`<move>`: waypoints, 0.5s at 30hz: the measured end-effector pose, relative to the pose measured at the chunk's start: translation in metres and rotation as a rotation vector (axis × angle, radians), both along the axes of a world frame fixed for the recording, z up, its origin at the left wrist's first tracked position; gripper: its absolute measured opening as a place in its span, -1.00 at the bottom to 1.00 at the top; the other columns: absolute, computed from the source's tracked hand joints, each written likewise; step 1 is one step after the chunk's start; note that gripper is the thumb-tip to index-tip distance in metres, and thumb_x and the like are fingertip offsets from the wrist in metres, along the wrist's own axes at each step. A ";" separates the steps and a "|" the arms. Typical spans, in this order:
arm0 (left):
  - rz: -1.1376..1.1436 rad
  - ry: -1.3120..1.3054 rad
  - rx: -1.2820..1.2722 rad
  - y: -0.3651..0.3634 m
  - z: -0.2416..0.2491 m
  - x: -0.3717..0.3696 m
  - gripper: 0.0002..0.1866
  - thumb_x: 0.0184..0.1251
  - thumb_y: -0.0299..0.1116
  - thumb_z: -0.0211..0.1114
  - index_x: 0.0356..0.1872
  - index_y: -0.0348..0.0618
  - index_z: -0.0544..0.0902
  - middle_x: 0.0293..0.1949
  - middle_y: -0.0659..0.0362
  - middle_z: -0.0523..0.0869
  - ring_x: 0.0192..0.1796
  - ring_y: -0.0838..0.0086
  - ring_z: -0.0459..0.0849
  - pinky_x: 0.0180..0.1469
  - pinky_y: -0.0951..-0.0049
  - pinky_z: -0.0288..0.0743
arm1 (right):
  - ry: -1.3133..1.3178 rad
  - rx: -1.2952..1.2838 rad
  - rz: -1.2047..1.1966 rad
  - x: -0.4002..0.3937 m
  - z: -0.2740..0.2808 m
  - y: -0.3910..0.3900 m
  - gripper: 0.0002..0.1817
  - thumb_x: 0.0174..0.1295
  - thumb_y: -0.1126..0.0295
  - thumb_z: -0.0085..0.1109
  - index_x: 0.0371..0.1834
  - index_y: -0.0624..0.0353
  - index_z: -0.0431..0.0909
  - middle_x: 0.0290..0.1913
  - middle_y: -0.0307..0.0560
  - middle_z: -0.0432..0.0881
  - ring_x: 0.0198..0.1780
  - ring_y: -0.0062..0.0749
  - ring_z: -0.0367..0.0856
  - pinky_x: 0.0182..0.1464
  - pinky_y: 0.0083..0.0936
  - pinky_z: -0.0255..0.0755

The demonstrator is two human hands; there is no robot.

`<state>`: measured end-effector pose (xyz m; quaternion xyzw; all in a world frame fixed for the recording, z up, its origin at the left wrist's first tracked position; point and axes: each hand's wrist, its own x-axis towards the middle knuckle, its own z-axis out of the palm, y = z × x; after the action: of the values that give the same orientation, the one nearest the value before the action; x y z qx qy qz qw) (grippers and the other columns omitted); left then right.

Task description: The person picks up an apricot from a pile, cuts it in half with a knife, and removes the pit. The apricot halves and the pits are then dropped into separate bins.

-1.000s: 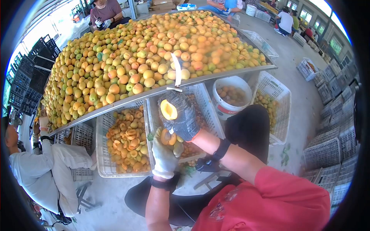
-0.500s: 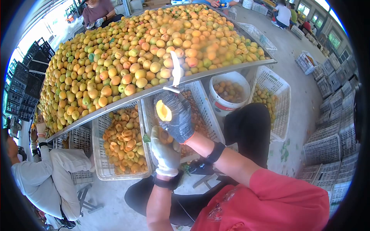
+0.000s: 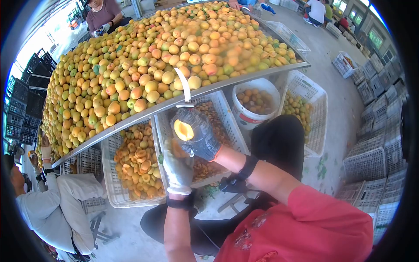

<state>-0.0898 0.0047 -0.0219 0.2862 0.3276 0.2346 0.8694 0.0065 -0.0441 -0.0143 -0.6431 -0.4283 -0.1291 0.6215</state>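
My right hand (image 3: 197,134), in a dark grey glove, is closed around a knife (image 3: 185,87) whose curved pale blade points up in front of the fruit table. An apricot half (image 3: 183,130), its orange cut face towards me, is also held at that hand's fingers. Just below, my left hand (image 3: 180,168) in a pale glove is curled, with a blurred orange apricot piece (image 3: 178,149) at its fingers. Its exact grip is partly hidden. Both hands hover over a white crate (image 3: 233,126) of brownish pits, beside a crate (image 3: 106,163) of apricot halves.
A metal-edged table (image 3: 257,75) is heaped with apricots (image 3: 144,65). Below it at right stand a white bucket (image 3: 248,120) of fruit and another crate (image 3: 322,118). A co-worker (image 3: 48,205) sits at left; stacked crates (image 3: 366,161) line the right.
My left hand has moved a little left and away from the right hand, taking the orange piece along. My right hand keeps the knife and apricot half. The view has shifted slightly.
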 end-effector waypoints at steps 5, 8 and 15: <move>0.006 0.061 0.257 0.014 -0.010 -0.002 -0.60 0.46 0.02 -0.02 -0.28 -0.10 0.56 -0.51 0.25 0.60 -0.64 0.62 0.41 -0.63 0.67 0.23 | 0.982 0.222 0.278 0.018 -0.030 -0.006 -0.71 0.17 0.19 0.31 -0.12 0.07 0.63 -0.38 -0.19 0.64 -0.37 -0.48 0.57 -0.26 -0.44 0.46; -0.033 0.001 0.304 0.015 -0.025 -0.002 -0.63 0.46 0.00 -0.02 -0.19 -0.10 0.54 -0.36 0.18 0.62 -0.42 0.45 0.55 -0.35 0.47 0.49 | 0.721 -0.157 0.210 0.013 -0.042 -0.008 -0.70 0.21 0.07 0.24 -0.25 0.07 0.63 -0.46 -0.15 0.62 -0.42 -0.40 0.54 -0.31 -0.41 0.43; 0.003 -0.219 -0.059 0.037 -0.087 -0.040 -0.50 0.38 -0.04 0.03 0.15 -0.20 0.44 0.08 0.06 0.56 0.14 0.24 0.51 0.23 0.18 0.36 | 0.005 -0.632 0.169 -0.029 -0.018 -0.004 -0.72 0.16 0.13 0.25 -0.27 0.10 0.56 -0.28 0.01 0.58 -0.32 -0.04 0.57 -0.27 -0.20 0.44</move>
<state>-0.1295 0.0420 -0.1088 0.2324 0.2377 0.2561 0.9077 -0.0221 -0.0479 -0.0323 -0.7667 -0.4975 0.0638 0.4009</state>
